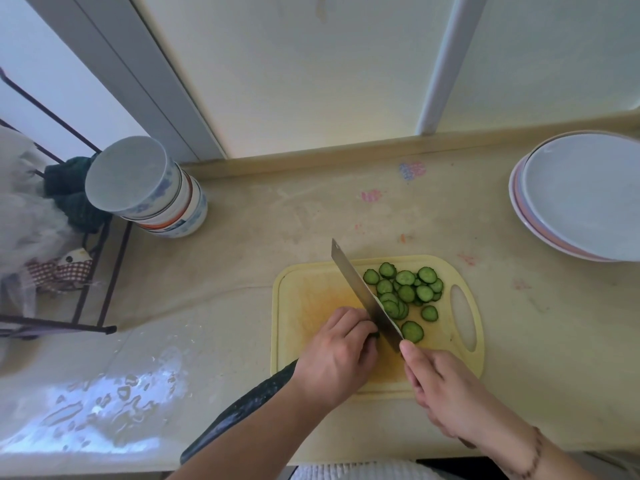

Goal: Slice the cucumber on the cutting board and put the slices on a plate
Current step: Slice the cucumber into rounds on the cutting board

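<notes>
The long dark-green cucumber [242,407] lies pinned under my left hand [337,358], fingers curled around it. My right hand [446,393] grasps the steel cleaver [363,292] on the yellow plastic cutting board [311,296].

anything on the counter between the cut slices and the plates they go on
Nothing visible does. The slices lie on the cutting board, and the counter between it and the stacked plates at the far right holds only faint stains.

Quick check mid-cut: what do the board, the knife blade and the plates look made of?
Board: likely plastic, matte pale yellow with a moulded handle slot and orange stains. Blade: metal, probably steel, grey with a dull sheen. Plates: glossy, white over pink-rimmed; ceramic or melamine, cannot tell which.
</notes>
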The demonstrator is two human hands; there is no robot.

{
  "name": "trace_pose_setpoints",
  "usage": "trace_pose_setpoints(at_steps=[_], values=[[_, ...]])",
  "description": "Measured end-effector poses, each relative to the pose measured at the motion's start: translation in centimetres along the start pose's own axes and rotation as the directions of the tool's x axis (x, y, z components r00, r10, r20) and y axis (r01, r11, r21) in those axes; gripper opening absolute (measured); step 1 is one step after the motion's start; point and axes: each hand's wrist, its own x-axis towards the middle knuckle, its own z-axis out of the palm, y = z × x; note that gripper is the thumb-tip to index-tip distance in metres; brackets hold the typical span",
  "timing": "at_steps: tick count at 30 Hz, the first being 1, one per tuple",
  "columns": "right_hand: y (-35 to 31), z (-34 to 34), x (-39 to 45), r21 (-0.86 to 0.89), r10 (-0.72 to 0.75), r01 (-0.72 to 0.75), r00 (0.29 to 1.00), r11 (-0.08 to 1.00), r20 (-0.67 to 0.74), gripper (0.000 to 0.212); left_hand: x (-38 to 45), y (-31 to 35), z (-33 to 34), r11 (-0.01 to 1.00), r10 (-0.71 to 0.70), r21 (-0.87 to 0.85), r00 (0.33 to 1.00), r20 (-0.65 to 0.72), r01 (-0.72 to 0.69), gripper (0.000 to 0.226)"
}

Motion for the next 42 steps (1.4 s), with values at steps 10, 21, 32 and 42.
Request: trace_pose_setpoints(at_steps=[10, 21, 32, 42], values=[[-0.6, -0.2, -2.1, 0.052, -0.060, 0.058, 0.997, 0.997, 0.042, 0.053, -0.1, -0.1, 0.2, 1.000, -0.021, -0.003, 1.000, -0.013, 0.021, 0.009], [0.2, 0.6, 0.6, -0.044, -0.033, 0.034, 0.999, 0.998, 0.023, 0.055, -0.1, 0.0, 0.1, 1.000, -0.010, 0.000, 1.000, -0.015, 0.010, 0.008], [-0.7, -0.5, -0.4, 0.079, -0.010, 0.007, 0.999, 0.997, 0.040, 0.055, -0.1, 0.1, 0.0, 1.000, -0.018, -0.011, 0.999, -0.050, 0.017, 0.009], [-0.6, -2.7, -0.4, -0.634, -0.288, 0.121, 0.943, 0.764, -0.166, 0.034, 0.3, 1.3, -2.4, 0.907, 0.421, 0.079, 0.899, -0.116, -0.414, 0.025]])
